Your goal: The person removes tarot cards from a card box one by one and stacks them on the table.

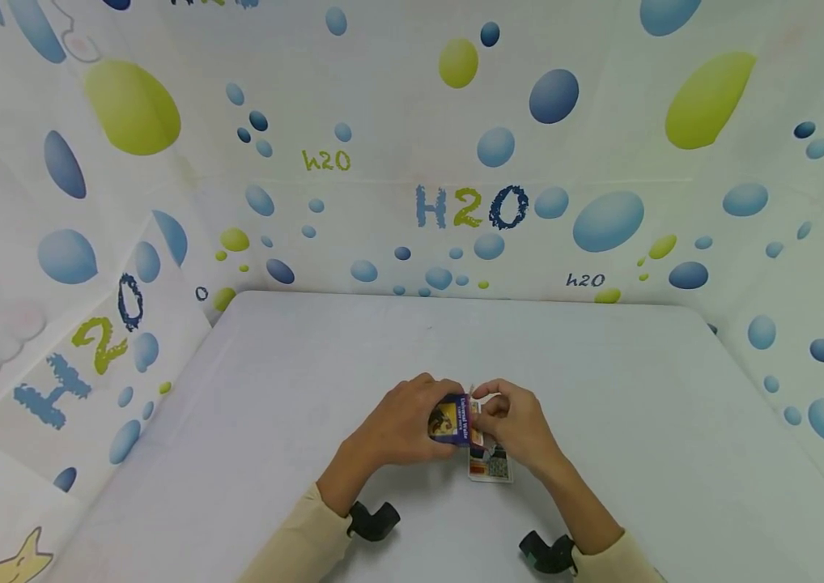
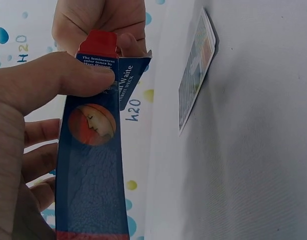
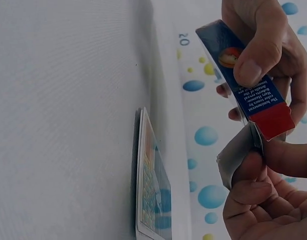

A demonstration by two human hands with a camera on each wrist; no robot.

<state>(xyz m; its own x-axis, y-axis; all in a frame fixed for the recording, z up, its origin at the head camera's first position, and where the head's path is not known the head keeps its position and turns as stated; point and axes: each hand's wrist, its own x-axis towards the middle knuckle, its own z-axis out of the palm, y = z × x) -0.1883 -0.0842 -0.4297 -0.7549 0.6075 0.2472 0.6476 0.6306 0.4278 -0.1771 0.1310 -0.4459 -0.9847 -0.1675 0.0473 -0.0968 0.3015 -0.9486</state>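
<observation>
My left hand grips a dark blue tarot card box, its thumb lying along the narrow side. In the left wrist view that box side carries a round face picture, with a red side tab sticking out at the open end. My right hand pinches the box's top flap between thumb and fingers; the flap is folded outward, its grey inner face showing in the right wrist view. Just below the hands, a thin stack of picture cards lies flat on the table.
The white-covered table reaches away to a back edge. Behind and beside it hangs a white sheet printed with blue and green drops and H2O lettering. Black wrist mounts sit at both cuffs.
</observation>
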